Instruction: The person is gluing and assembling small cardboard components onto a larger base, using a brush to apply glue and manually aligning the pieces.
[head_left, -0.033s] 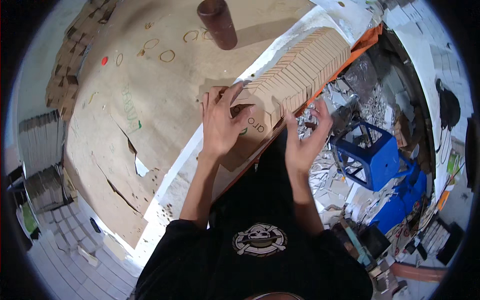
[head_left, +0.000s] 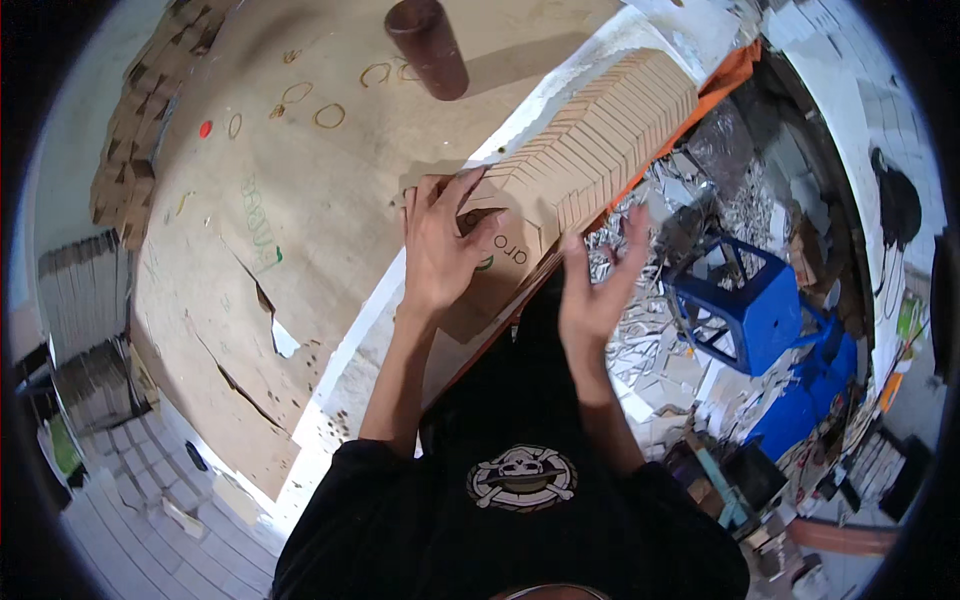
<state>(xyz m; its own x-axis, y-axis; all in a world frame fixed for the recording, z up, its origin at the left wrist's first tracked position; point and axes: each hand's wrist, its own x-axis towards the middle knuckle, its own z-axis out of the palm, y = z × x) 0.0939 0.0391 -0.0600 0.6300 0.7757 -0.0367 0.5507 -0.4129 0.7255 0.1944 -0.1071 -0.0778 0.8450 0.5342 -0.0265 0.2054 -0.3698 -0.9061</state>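
On table, cardbd row, nr end btwn L hand & R hand

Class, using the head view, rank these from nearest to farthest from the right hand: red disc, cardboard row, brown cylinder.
From the right hand:
1. Cardboard row: just ahead.
2. Brown cylinder: farther ahead, leftward.
3. Red disc: far left.

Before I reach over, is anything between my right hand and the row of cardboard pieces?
Nothing visible stands between your right hand and the row of cardboard pieces; your left hand is farther left.
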